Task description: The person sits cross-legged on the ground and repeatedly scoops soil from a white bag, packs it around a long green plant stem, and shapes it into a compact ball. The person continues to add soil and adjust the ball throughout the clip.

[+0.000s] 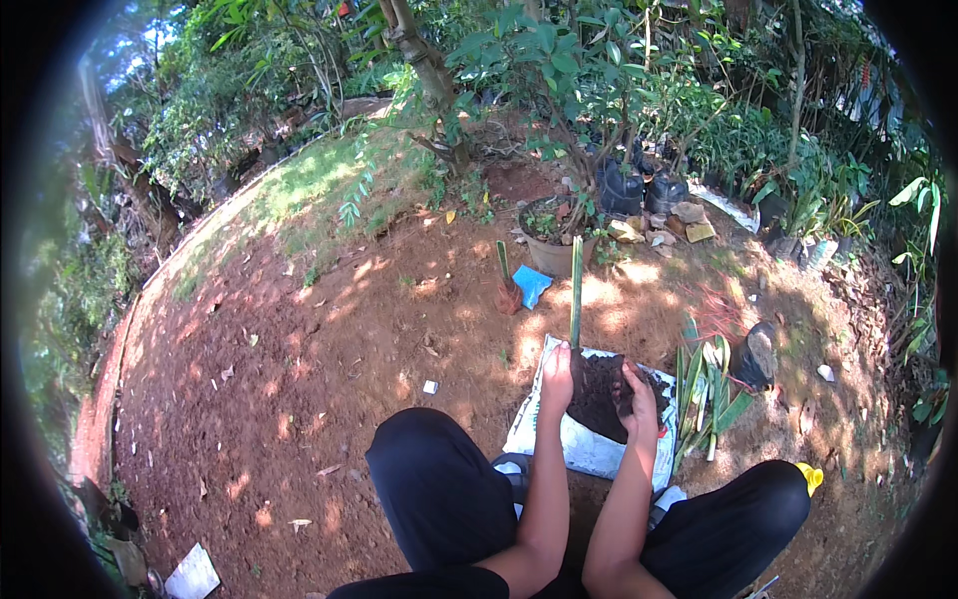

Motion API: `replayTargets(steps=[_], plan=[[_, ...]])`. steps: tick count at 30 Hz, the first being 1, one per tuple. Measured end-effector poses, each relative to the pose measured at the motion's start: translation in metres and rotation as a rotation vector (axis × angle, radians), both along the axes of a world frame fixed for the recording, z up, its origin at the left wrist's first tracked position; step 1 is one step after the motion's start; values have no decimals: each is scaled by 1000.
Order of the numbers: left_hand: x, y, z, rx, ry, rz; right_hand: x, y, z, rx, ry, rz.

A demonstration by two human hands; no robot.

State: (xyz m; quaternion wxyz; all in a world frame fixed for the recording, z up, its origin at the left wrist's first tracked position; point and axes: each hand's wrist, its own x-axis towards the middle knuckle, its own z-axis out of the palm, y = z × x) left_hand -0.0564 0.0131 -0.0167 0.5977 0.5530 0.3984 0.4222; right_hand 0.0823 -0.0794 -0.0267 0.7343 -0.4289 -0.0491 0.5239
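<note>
My left hand point(557, 374) is closed around the soil-covered base of an upright, long green leaf cutting point(576, 292). My right hand point(636, 397), its palm turned inward and fingers curved, is at the right part of a heap of dark soil point(599, 408); whether it holds soil is hard to tell. The heap lies on a white plastic sack point(587, 448) spread on the ground between my feet. Several cut green leaves with pale edges point(703, 389) lie just right of the sack.
A black bag of soil point(754, 356) stands beyond the leaves, near red strings point(715, 311). Ahead are a potted plant point(554, 254), a blue scrap point(532, 286), a small wrapped cutting point(508, 296) and stones point(688, 217). A yellow object point(810, 478) is beside my right knee.
</note>
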Motion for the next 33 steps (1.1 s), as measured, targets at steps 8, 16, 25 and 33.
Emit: replayTargets(steps=[8,16,25,33], plan=[[4,3,2,-8,-4,-14,2,9,11,40,128,-88],[4,0,3,-7,1,-17,1,13,26,-19,149,-139],[4,0,2,-1,3,-14,5,16,8,65,297,-195],[6,2,-2,22,1,-7,-1,16,21,-17,235,-419]])
